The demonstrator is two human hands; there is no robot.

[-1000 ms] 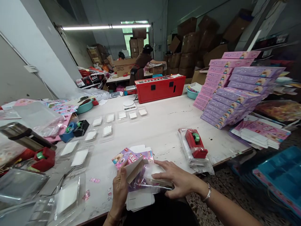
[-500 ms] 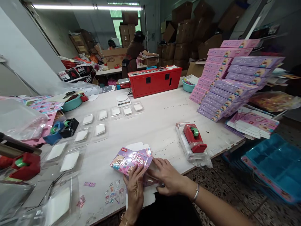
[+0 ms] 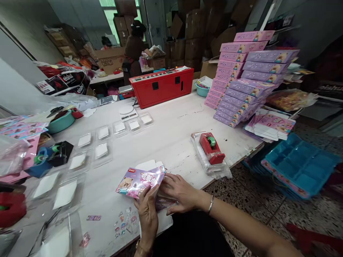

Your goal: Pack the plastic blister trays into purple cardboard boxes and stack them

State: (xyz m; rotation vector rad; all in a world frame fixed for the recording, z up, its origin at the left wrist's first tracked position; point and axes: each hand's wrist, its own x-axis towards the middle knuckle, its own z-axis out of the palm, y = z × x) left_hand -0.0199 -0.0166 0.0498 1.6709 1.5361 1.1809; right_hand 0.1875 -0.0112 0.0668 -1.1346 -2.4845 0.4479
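Near edge of white table [image 3: 171, 141]: purple bear-printed box [image 3: 128, 182], lying just in front of the worker's body. Left hand [image 3: 148, 210] clamped on its near side, fingers over the printed face. Right hand [image 3: 183, 192] at the box's right end, fingers bent, clear plastic [image 3: 164, 202] beneath; from here I cannot tell whether it grips anything. Loose stickers [image 3: 125, 223] left of the left hand. Farther out, red tape dispenser [image 3: 211, 148] on a plastic-wrapped bundle [image 3: 199, 146]; clear trays [image 3: 102, 151] with white inserts to the left. Beyond: small scale [image 3: 128, 112], red case [image 3: 163, 87], stacked pink boxes [image 3: 233, 57]. Far back, a co-worker [image 3: 132, 48] bends over another table.
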